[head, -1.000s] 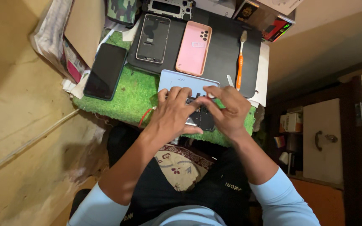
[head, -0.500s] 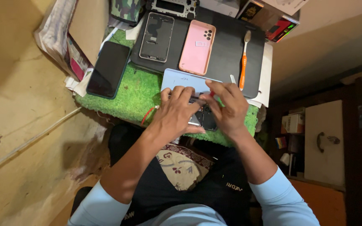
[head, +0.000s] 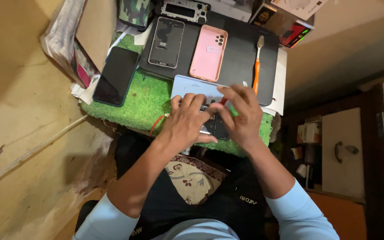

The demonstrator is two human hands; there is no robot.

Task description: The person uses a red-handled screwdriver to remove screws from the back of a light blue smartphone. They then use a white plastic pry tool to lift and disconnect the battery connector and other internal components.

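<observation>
Hands crowd one opened phone (head: 212, 126) on the green mat (head: 145, 100): the left hand (head: 186, 122) presses flat with fingers spread, the right hand (head: 242, 116) pinches something small and red. A slip could scratch exposed parts or flick the piece into the mat's fibres.

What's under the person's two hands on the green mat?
An opened dark phone lies under the left hand and right hand, beside a light blue cover. Its middle is hidden.
</observation>
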